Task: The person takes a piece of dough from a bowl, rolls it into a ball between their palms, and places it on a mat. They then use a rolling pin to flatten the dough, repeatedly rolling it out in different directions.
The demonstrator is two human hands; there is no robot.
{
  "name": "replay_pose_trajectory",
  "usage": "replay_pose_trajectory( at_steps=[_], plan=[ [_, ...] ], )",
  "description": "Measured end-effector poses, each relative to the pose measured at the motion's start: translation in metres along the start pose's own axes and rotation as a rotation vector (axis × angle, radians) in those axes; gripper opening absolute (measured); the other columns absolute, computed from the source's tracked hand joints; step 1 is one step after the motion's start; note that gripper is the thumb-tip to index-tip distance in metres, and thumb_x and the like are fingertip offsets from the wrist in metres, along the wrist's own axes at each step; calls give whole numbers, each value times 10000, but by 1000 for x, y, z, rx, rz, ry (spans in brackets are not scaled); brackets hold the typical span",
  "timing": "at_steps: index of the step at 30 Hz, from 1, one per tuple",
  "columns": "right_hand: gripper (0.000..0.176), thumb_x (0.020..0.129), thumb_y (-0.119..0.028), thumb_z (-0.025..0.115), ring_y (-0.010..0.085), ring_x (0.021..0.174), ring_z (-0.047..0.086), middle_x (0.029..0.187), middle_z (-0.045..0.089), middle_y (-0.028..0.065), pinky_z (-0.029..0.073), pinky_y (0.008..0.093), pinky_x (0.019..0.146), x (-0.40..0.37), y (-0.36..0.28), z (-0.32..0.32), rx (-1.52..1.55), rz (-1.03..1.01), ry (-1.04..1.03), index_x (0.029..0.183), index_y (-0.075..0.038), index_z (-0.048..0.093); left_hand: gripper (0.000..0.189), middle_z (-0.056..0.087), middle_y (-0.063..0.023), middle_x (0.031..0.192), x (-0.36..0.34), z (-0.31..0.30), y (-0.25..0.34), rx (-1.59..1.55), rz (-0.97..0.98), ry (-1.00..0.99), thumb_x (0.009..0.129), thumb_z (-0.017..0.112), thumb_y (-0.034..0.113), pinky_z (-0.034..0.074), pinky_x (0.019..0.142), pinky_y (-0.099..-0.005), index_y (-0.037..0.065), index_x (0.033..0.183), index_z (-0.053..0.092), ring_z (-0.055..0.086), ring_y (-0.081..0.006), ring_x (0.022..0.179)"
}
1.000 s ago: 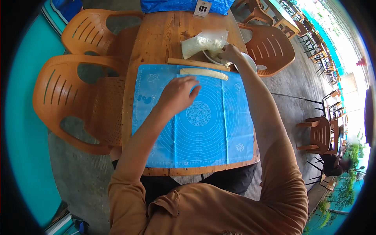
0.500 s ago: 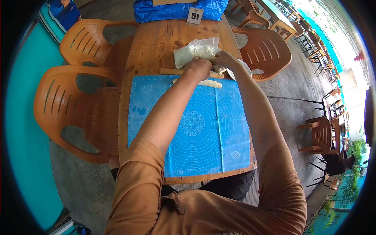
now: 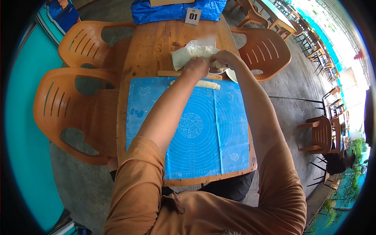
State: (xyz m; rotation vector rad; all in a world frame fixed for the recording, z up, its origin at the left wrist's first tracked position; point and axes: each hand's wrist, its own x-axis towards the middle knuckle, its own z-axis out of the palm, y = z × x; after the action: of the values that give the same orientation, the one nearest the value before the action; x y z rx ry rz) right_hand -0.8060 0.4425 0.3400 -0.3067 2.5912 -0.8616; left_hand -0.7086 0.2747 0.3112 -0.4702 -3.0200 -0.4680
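Around the two hands the wooden worktop carries one blue silicone mat, one wooden rolling pin, one roll of dough, one white bowl, one clear plastic bag of pale stuff and one card marked "01". Three orange plastic chairs stand at the worktop's sides, two beyond the left hand's side and one beyond the right.

The left hand is curled, its back to the camera, touching the bag's near edge. Its forearm crosses over the rolling pin and one end of the dough roll, both just nearer the person than the hand. The right hand is curled too, beside the left, at the bag's right corner and above the bowl. The fingers of both are hidden, so I cannot tell whether either grips the bag.
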Motion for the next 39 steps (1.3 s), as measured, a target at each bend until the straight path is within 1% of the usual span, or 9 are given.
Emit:
replay_pose_trajectory(
  at_steps=[4, 6, 9, 19, 21, 25, 30, 34, 39],
  plan=[
    [382, 771, -311, 776, 213, 737, 721, 904, 758, 135, 582, 354, 712, -3, -5, -6, -119, 74, -69, 1000, -6, 780, 291, 723, -238, 1092, -2, -3, 6, -116, -42, 177, 934, 691, 133, 579, 900, -500, -37, 1159, 618, 722, -422, 1020],
    [461, 747, -164, 808, 205, 783, 723, 982, 739, 123, 582, 343, 721, -7, -1, 0, 320, 68, 53, 1172, -20, 702, 333, 711, -249, 1096, 3, -4, 9, -123, -61, 174, 917, 706, 108, 584, 884, -502, -50, 1180, 577, 720, -431, 1014],
    [514, 792, -72, 797, 189, 879, 726, 1069, 703, 107, 607, 332, 760, -4, 0, -4, 373, 84, -113, 1267, -48, 602, 301, 710, -231, 1131, 7, -6, 12, -87, -119, 162, 971, 664, 164, 613, 865, -443, 16, 1222, 585, 736, -378, 1050],
    [340, 840, -260, 805, 169, 911, 717, 1010, 744, 91, 574, 296, 823, 9, 10, -5, 412, -2, -208, 1079, -32, 725, 178, 753, -210, 1020, 23, -2, -1, -118, -99, 225, 902, 676, 132, 595, 838, -489, 57, 1051, 737, 739, -381, 997],
    [360, 778, -358, 783, 183, 898, 721, 987, 768, 76, 574, 328, 775, 3, 6, -5, 34, -183, -120, 946, -40, 784, 165, 759, -209, 1000, 25, 1, 0, -122, -119, 240, 895, 683, 150, 595, 835, -486, 64, 1008, 765, 744, -383, 975],
    [352, 761, -335, 801, 198, 862, 733, 936, 783, 94, 573, 333, 777, -7, -6, 4, 365, 9, -88, 958, -44, 781, 162, 765, -204, 978, 28, 1, -1, -90, -136, 257, 878, 699, 159, 599, 828, -482, 68, 979, 787, 752, -381, 940],
    [417, 666, -379, 872, 216, 818, 748, 838, 780, 133, 580, 355, 788, 7, 14, 19, 143, -147, 183, 910, -58, 762, 144, 772, -195, 978, 29, -4, 1, -63, -125, 231, 872, 710, 161, 605, 819, -467, 73, 947, 796, 761, -355, 944],
    [431, 735, -365, 894, 191, 844, 722, 931, 765, 95, 564, 328, 781, -2, 10, 13, 82, -126, 110, 974, -46, 729, 137, 786, -162, 981, 35, -2, 8, 43, -161, 176, 851, 746, 192, 611, 817, -447, 100, 934, 806, 771, -322, 949],
    [422, 642, -367, 890, 191, 869, 734, 918, 776, 123, 575, 339, 795, -22, 3, 8, 5, -117, 204, 899, -60, 755, 137, 792, -151, 974, 38, 0, 14, 101, -200, 168, 850, 755, 210, 613, 807, -431, 112, 931, 809, 775, -306, 952]
  ],
)
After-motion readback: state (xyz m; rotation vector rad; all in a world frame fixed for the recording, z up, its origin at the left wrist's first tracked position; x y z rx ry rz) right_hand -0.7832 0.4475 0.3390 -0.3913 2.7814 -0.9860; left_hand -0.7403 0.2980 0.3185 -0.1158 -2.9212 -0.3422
